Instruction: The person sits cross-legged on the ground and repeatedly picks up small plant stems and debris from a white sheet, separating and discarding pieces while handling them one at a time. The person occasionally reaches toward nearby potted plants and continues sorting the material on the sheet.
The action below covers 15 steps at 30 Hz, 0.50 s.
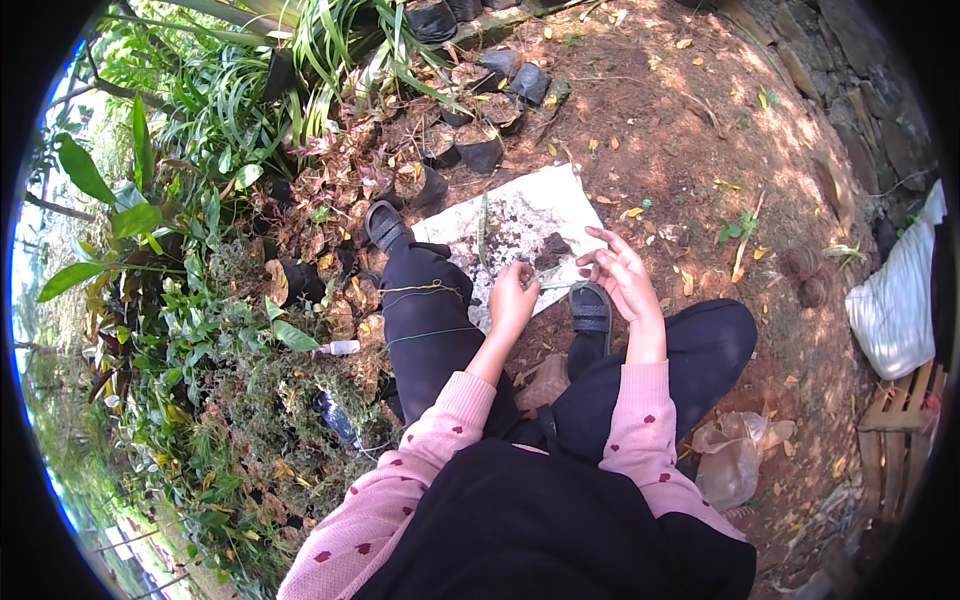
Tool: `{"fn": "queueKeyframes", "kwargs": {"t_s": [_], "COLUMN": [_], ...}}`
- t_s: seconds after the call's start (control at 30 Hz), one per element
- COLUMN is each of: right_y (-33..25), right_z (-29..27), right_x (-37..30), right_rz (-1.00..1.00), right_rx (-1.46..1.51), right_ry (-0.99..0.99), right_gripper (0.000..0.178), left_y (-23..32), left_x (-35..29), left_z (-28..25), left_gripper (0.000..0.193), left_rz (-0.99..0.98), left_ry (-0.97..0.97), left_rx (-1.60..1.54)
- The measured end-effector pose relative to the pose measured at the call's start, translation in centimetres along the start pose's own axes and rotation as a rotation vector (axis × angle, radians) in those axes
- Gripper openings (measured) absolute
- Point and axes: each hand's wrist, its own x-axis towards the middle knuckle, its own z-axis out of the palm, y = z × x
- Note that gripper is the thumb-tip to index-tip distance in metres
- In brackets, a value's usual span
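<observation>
My left hand (512, 300) is closed in a pinch, holding a thin pale-green string (556, 286) over the near edge of a white sheet (566, 188). The string runs across to my right hand (628, 278), whose thumb and a finger meet near its end while the other fingers stay partly stretched. Exactly how the string lies between the fingers is too small to make out. Dark crumbs of soil and a long narrow green strip (482, 232) lie on the sheet. A yellow string (425, 289) and a thin green one cross my left trouser leg.
Dark plant bags (480, 150) stand beyond the sheet and to its left. Dense greenery (230, 370) fills the left side. At right are a crumpled clear plastic bag (728, 460), a white sack (895, 310), a wooden crate (898, 430) and a stone wall (850, 60).
</observation>
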Motion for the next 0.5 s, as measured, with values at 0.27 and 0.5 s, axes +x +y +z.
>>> {"fn": "queueKeyframes", "kwargs": {"t_s": [0.27, 0.5], "right_y": [0.3, 1.2], "right_z": [-1.3, -2.5], "right_x": [0.2, -0.1], "right_rz": [-0.015, -0.071], "right_rx": [-0.487, -0.766], "right_ry": [0.141, 0.039], "right_gripper": [0.036, 0.04], "left_y": [1.4, -1.7], "left_x": [0.0, 1.3], "left_z": [-0.9, 0.5], "left_gripper": [0.017, 0.017], "left_rz": [0.068, -0.181], "left_ry": [0.092, -0.081], "left_rx": [0.151, -0.454]}}
